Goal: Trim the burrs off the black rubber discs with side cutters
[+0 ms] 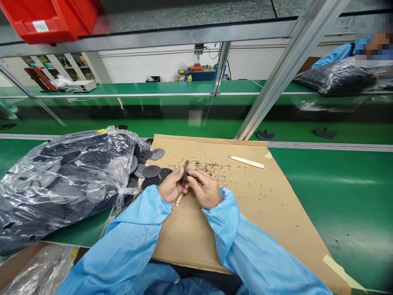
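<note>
My left hand [172, 187] is closed around a thin black plastic disc [185, 167], held nearly edge-on above the cardboard. From the other side my right hand [206, 189] pinches at the disc's lower edge; its fingertips partly hide what they grip. Below my hands pokes the end of a cream-coloured tool [179, 199], and I cannot tell whether it lies on the cardboard. Tiny black scraps [211, 167] are scattered over the cardboard sheet [245, 217]. A cream-handled knife [246, 162] lies at its far right. Loose dark discs [151, 171] are heaped left of my hands.
A big clear plastic bag [70, 176] full of dark discs rests on the left of the green bench [337, 184]. A slanting metal post [276, 69] rises behind the cardboard. Overhead sits a red bin [52, 20] on a shelf. Another person's blue sleeve [333, 55] shows far right.
</note>
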A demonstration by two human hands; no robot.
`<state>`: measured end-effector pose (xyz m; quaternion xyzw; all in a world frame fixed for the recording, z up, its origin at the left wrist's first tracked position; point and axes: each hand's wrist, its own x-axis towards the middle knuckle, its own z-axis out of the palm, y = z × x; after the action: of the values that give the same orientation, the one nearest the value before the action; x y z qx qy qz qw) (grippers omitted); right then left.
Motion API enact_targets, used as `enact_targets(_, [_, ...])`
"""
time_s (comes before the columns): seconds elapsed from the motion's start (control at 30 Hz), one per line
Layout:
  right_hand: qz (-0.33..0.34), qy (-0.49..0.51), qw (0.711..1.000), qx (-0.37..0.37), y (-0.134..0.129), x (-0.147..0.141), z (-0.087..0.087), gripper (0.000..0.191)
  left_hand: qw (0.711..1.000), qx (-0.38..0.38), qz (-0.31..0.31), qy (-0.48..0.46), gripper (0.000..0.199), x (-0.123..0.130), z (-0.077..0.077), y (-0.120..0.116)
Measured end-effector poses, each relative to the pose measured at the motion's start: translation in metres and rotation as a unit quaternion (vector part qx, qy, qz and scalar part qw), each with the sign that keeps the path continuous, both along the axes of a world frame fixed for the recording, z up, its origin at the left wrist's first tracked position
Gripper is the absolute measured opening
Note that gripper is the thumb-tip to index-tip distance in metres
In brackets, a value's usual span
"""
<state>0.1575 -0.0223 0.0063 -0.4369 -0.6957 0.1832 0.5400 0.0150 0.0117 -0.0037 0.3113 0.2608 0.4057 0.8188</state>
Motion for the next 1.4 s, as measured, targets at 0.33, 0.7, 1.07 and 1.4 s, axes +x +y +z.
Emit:
enact_targets(0.33, [-0.043, -0.021, 0.998, 0.043, -0.003, -0.001, 0.002, 0.020, 1.000, -0.006, -0.011, 0.021, 0.046, 0.002, 0.005, -0.005])
enact_targets(0.7, [0.027, 0.129, 0.989, -0.073, 0.000, -0.007, -0.003, 0.031, 0.997, 0.006, 0.073, 0.011, 0.036, 0.008, 0.002, -0.003])
enact_targets(1.07, [0.037, 0.365, 0.890, -0.272, 0.018, 0.001, -0.012, 0.036, 0.981, 0.029, 0.173, 0.078, 0.038, 0.005, 0.004, 0.004])
enact_targets(1.4, [-0.077, 0.222, 0.943, -0.234, 0.012, 0.002, -0.004, 0.038, 0.958, 0.093, 0.205, 0.175, 0.040, 0.011, 0.006, -0.001])
